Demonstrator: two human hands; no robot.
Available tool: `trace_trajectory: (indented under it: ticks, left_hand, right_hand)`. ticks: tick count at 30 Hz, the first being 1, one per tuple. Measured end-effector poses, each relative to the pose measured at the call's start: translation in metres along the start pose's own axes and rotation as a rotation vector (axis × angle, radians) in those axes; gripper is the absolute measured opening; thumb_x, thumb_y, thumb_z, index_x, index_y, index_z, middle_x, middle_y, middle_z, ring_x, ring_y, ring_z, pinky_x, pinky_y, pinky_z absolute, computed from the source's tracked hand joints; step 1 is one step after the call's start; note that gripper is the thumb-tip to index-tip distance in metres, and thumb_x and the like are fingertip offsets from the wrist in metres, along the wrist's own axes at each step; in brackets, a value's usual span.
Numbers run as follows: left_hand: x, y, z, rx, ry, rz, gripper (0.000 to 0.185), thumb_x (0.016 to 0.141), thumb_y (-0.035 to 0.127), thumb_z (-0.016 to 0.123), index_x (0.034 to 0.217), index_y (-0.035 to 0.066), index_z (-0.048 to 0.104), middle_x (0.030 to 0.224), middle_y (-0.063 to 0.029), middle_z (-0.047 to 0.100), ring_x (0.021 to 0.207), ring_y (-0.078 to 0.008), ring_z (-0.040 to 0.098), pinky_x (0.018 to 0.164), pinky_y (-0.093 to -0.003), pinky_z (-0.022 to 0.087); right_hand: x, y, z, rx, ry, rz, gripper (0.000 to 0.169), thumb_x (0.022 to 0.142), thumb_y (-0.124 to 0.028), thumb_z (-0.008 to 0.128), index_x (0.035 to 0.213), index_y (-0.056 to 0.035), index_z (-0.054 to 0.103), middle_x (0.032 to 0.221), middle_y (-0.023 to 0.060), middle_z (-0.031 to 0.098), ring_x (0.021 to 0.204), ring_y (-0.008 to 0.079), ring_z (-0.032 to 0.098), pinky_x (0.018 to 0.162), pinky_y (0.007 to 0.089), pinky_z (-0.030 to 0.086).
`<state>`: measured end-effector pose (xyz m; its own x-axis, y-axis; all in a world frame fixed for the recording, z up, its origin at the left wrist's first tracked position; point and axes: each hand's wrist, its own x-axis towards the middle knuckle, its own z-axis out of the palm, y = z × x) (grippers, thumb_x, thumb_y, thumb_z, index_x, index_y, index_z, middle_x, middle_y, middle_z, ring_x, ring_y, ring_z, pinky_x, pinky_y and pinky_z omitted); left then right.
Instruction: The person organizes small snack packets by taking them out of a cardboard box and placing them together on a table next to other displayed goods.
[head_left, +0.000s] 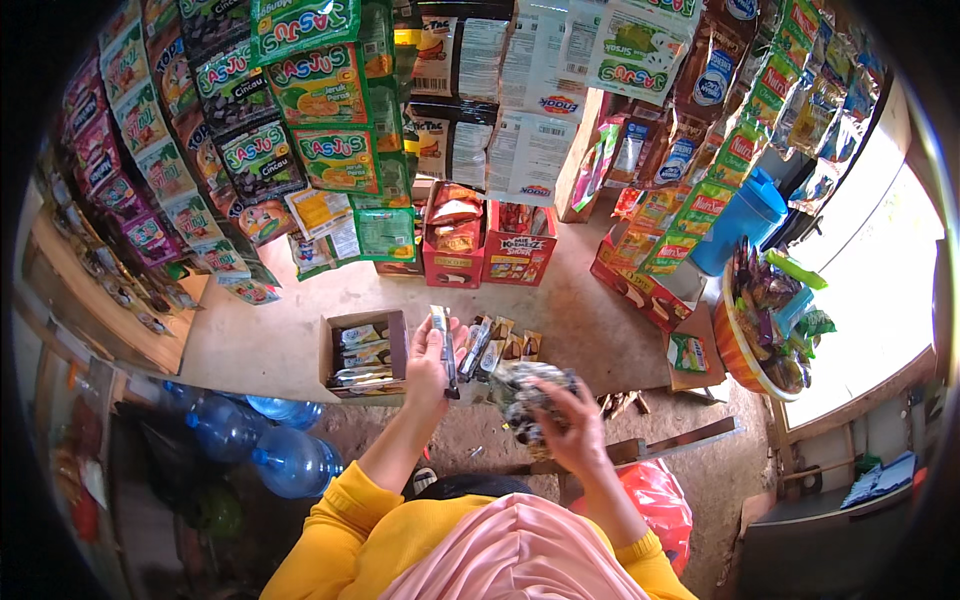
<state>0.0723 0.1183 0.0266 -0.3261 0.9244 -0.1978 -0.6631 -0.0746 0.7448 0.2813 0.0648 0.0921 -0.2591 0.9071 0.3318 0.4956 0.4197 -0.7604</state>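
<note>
My left hand (425, 371) holds a slim wrapped snack packet (444, 341) upright between thumb and fingers above the counter. My right hand (576, 427) grips a crumpled, patterned plastic bundle (525, 397) near the counter's front edge; its contents cannot be made out. Left of my left hand, an open cardboard box (399, 352) contains several similar wrapped packets (364, 352). Between my hands and slightly beyond them, several loose packets (495, 341) with yellow, white and dark wrappers lie on the counter (262, 337). The bundle overlaps the near end of some of them.
Strips of drink sachets (326, 97) hang low over the counter. Red snack boxes (454, 274) stand at the back. To the right are another red box (637, 289), a blue plastic jug (739, 221) and an orange basket (739, 352) of packets. Water jugs (296, 461) stand below left.
</note>
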Motion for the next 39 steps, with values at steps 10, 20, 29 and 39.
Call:
trace_trajectory:
  ticks: [10,20,29,39]
  left_hand:
    - [0.033,-0.088,0.014,1.403,-0.194,0.749,0.043,0.081,0.016,0.063,0.123,0.010,0.053,0.129,-0.0136,0.049,0.119,-0.0300,0.046,0.098,-0.0460,0.033]
    - [0.011,-0.096,-0.002,1.770,-0.480,0.917,0.055,0.080,0.050,0.057,0.121,0.012,0.056,0.141,-0.0052,0.038,0.134,-0.0262,0.027,0.105,-0.0649,0.005]
    - [0.051,-0.099,0.003,1.780,-0.335,1.066,0.043,0.084,0.037,0.058,0.121,0.015,0.056,0.137,-0.0018,0.044,0.130,-0.0218,0.034,0.104,-0.0637,0.008]
    - [-0.002,-0.010,-0.003,1.407,-0.162,1.178,0.030,0.081,0.018,0.063,0.111,0.013,0.061,0.119,-0.0053,0.059,0.119,-0.0210,0.049,0.106,-0.0512,0.019]
  right_hand:
    - [-0.032,0.029,-0.057,0.019,0.370,0.088,0.029,0.078,-0.005,0.063,0.106,-0.0045,0.065,0.100,0.0158,0.065,0.096,0.0284,0.062,0.086,0.0351,0.046]
    - [-0.071,0.052,-0.074,0.023,0.470,0.198,0.026,0.081,-0.006,0.061,0.105,0.0007,0.063,0.102,0.0154,0.066,0.096,0.0249,0.063,0.087,0.0328,0.046]
    - [-0.062,0.042,-0.064,0.014,0.411,0.167,0.026,0.081,-0.008,0.063,0.105,-0.0014,0.065,0.097,0.0150,0.067,0.092,0.0257,0.064,0.083,0.0331,0.047]
    - [-0.054,0.039,-0.050,0.183,0.358,0.196,0.026,0.081,-0.004,0.061,0.106,0.0030,0.062,0.103,0.0135,0.066,0.101,0.0209,0.060,0.092,0.0322,0.043]
